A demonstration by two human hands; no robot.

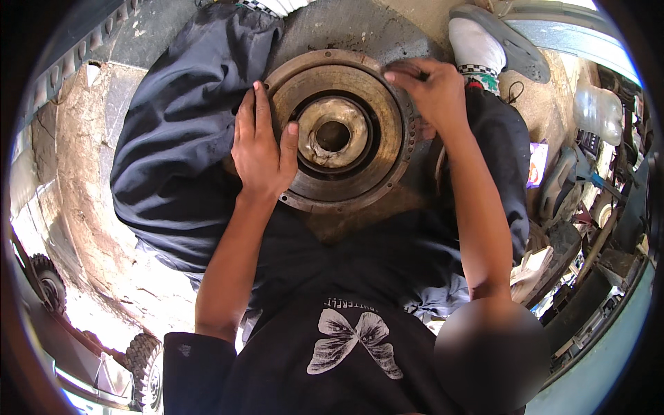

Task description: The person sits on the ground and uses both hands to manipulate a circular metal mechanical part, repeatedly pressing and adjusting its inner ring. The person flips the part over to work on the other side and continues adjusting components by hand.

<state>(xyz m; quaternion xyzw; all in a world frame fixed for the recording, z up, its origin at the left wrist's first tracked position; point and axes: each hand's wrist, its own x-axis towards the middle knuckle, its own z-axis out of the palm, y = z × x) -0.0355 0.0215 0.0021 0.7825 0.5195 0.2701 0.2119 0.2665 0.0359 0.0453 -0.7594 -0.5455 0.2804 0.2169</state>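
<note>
A large round metal disc (332,197), like a flywheel, lies between my bent legs. Small holes dot its rim. A worn raised hub (351,114) with a round bore sits at its middle, ringed by a dark groove. Along the disc's left edge rests my left hand (259,149); its fingers are stretched out, with the thumb apart over the face. At the upper right edge, my right hand (436,93) has its fingers bent about the rim. The underside of the disc and part of the right fingers are hidden.
My legs in dark trousers (183,138) flank the disc. To the right lie a clear plastic jug (597,114) and a heap of mixed parts. A grey sandal (515,59) is at the upper right. Toy-like or distant wheels (143,366) show at the lower left.
</note>
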